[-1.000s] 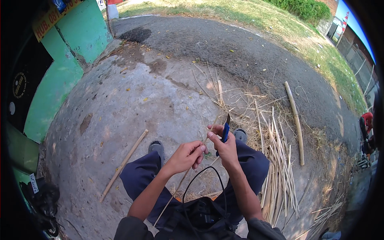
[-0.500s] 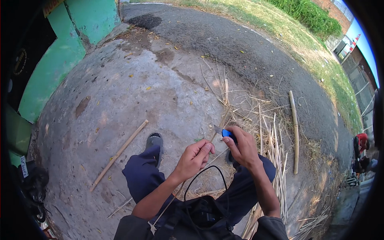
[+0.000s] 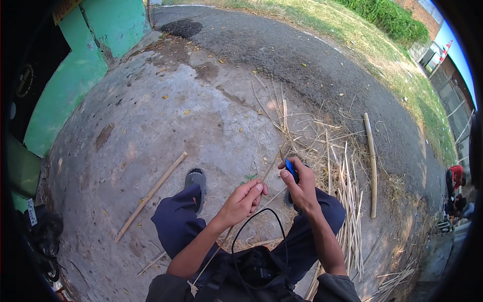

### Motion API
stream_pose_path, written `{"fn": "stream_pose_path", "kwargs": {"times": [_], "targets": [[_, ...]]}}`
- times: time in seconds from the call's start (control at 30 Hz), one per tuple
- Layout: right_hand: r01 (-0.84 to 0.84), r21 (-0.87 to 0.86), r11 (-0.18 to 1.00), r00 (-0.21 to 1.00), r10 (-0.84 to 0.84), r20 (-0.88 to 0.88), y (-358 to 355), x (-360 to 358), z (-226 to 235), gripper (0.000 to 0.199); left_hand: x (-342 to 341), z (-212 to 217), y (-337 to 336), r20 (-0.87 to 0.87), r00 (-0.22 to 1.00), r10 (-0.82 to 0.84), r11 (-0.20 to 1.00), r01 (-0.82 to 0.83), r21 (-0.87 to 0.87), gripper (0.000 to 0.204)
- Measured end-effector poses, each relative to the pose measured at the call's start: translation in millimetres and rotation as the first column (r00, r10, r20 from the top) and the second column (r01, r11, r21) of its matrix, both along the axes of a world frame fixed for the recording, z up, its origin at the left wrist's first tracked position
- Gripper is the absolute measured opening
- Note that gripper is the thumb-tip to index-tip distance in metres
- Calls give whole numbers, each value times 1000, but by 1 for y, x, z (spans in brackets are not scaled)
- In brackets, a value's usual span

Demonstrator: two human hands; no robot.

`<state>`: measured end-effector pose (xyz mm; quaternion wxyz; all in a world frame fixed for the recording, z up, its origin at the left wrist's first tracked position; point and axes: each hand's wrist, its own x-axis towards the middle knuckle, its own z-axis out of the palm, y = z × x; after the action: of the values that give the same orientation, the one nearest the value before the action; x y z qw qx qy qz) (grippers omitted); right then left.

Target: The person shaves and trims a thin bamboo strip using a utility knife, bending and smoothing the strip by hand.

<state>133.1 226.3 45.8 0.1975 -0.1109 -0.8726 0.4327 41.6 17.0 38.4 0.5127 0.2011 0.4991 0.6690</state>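
Left pole (image 3: 152, 196): slantwise on the concrete pavement (image 3: 115, 166), toward its left edge.
Left hand (image 3: 242, 203): thumb and fingers pinch the bamboo strip (image 3: 269, 169).
Bamboo strip position: passes through the left hand; upper end just left of the right hand (image 3: 302, 187).
Utility knife (image 3: 291, 169): blade upward near the strip; contact cannot be told.
Right hand: wrapped around the blue handle.
Strip bundle (image 3: 350, 214): right of both hands.
Right pole (image 3: 371, 166): near the pavement's asphalt-side edge.
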Motion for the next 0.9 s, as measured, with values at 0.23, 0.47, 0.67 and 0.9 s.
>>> {"fn": "stream_pose_path", "kwargs": {"times": [0.23,0.47,0.67,0.9], "targets": [[60,-503,862,993,-104,-59,-1,-5,-4,23,6,2,3,34,995,-93,995,93,-19,28],[139,-777,614,981,-190,26,17,0,-5,19,13,-3,5,-71,992,-106,993,102,-59,35],[238,-639,731,942,-333,-30,13,-1,-3,25,15,-11,-4,-131,984,-124,991,116,-71,35],[-90,185,979,996,89,12,-1,13,-9,30,9,-10,-5,-26,999,41,997,-43,-68,34]]}}
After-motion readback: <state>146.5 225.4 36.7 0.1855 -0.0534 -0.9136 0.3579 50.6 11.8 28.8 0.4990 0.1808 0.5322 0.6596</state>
